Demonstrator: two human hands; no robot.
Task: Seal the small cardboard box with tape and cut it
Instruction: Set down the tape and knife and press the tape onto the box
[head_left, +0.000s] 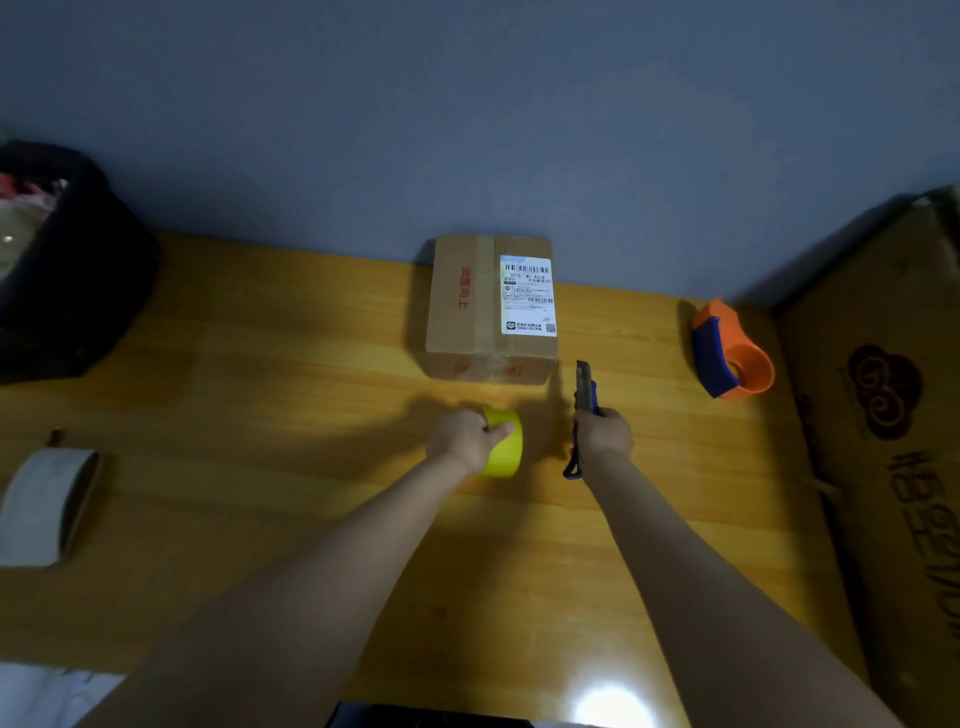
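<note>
Yellow tape roll (505, 446) gripped by L hand (464, 437); R hand (604, 433) clasps knife (585, 400).

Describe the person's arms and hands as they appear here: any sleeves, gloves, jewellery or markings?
Both forearms are bare as far as the frame shows, with no sleeve edge visible. The left hand and right hand are ungloved. No watch, bracelet or ring is visible, though the picture is dim and soft, so small items could be missed.

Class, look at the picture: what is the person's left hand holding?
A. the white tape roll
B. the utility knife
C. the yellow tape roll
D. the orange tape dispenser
C: the left hand grips the yellow tape roll on the table, while the right hand holds the utility knife.
</note>
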